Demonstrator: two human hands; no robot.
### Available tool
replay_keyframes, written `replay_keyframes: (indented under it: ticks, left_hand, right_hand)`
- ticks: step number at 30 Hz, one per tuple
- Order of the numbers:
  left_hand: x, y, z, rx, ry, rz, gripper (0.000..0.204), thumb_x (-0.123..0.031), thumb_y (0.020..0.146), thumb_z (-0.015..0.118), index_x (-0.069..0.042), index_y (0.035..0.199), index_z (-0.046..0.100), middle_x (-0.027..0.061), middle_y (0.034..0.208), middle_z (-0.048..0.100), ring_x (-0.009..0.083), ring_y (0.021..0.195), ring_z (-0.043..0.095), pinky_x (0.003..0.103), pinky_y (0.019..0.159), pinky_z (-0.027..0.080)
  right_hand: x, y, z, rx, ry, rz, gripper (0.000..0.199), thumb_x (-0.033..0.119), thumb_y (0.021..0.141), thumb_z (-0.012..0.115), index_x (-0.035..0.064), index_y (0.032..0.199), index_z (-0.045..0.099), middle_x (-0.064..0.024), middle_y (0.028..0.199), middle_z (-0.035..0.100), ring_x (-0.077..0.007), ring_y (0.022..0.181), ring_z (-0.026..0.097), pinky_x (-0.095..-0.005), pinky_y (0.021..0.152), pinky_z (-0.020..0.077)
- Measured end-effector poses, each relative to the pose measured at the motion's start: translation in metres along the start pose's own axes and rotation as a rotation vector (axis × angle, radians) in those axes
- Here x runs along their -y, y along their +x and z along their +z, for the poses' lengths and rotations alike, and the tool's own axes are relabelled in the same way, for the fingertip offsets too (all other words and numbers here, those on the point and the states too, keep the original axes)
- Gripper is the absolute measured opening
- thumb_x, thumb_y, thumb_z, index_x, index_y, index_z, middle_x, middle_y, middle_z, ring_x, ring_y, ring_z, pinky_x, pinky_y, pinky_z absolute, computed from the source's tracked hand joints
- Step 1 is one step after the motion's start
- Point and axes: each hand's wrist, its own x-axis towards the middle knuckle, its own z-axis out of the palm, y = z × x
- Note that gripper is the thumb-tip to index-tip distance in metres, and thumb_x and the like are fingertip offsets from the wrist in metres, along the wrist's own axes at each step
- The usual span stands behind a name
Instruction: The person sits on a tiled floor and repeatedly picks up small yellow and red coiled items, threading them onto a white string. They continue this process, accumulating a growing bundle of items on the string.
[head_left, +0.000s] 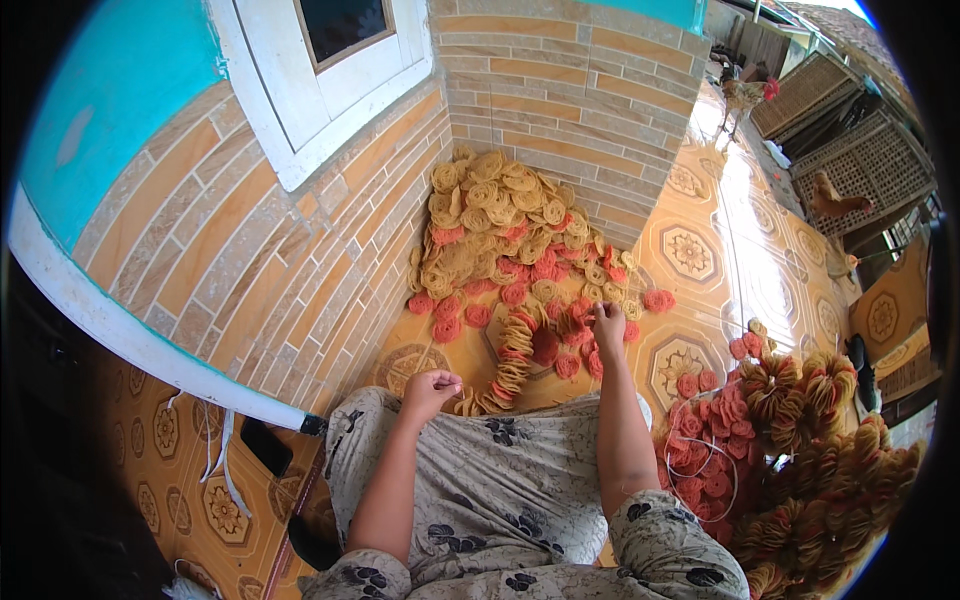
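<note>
My left hand is closed at the near end of a long strand of threaded round crackers that curves over the tiled floor. My right hand reaches forward into the edge of a loose heap of yellow and red round crackers piled in the corner, fingers pinching at a red one. My lap, in a grey patterned cloth, fills the lower middle.
Finished bundles of strung crackers lie at my right. Brick-pattern walls and a white window frame close off the left and back. Woven cages and chickens stand at the far right. A dark phone lies at the left.
</note>
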Motion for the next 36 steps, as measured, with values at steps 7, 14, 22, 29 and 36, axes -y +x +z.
replay_keyframes:
  ticks: [7, 14, 22, 29, 36]
  left_hand:
    - [0.0, 0.002, -0.014, -0.041, 0.8, 0.043, 0.015, -0.01, 0.086, 0.056, -0.001, 0.084, 0.067, 0.0181, 0.076, 0.067, 0.0321, 0.075, 0.067, 0.038, 0.068, 0.053]
    - [-0.021, 0.023, -0.076, -0.285, 0.879, 0.086, 0.018, -0.009, 0.089, 0.046, -0.001, 0.092, 0.061, 0.0249, 0.086, 0.064, 0.0414, 0.081, 0.064, 0.049, 0.071, 0.051]
    - [-0.051, 0.074, -0.094, 0.043, 1.175, 0.126, 0.021, -0.017, 0.087, 0.054, -0.001, 0.089, 0.069, 0.0229, 0.088, 0.066, 0.0375, 0.087, 0.065, 0.046, 0.076, 0.051]
    - [-0.108, 0.081, -0.097, -0.063, 0.959, 0.178, 0.02, -0.027, 0.078, 0.069, -0.007, 0.081, 0.072, 0.0158, 0.089, 0.068, 0.0327, 0.084, 0.065, 0.043, 0.074, 0.052]
    - [-0.087, 0.081, -0.031, -0.063, -0.332, 0.192, 0.023, -0.016, 0.083, 0.07, -0.002, 0.099, 0.061, 0.0039, 0.072, 0.057, 0.0146, 0.061, 0.055, 0.028, 0.055, 0.046]
  right_hand:
    - [0.005, 0.0, -0.001, -0.035, 0.1, 0.007, 0.015, 0.011, 0.095, 0.052, -0.0041, 0.092, 0.054, -0.0117, 0.079, 0.064, -0.0159, 0.061, 0.063, -0.0273, 0.056, 0.0494]
    - [0.067, -0.031, -0.024, -0.061, -0.136, -0.36, 0.013, 0.009, 0.099, 0.044, -0.0005, 0.09, 0.043, -0.014, 0.08, 0.065, -0.0199, 0.062, 0.065, -0.0301, 0.057, 0.0495]
    - [0.138, -0.082, -0.037, 0.14, -0.34, -0.493, 0.008, 0.007, 0.099, 0.038, 0.001, 0.094, 0.037, -0.015, 0.074, 0.063, -0.024, 0.058, 0.063, -0.0347, 0.052, 0.0488]
    - [0.136, -0.079, -0.039, 0.129, -0.433, -0.574, 0.009, 0.009, 0.099, 0.041, 0.002, 0.094, 0.04, -0.0163, 0.078, 0.066, -0.0271, 0.067, 0.064, -0.0382, 0.06, 0.0489]
    - [0.136, -0.095, -0.03, 0.138, -0.343, -0.497, 0.007, 0.007, 0.098, 0.042, 0.0005, 0.096, 0.044, -0.0158, 0.078, 0.066, -0.0248, 0.072, 0.066, -0.0341, 0.064, 0.0504]
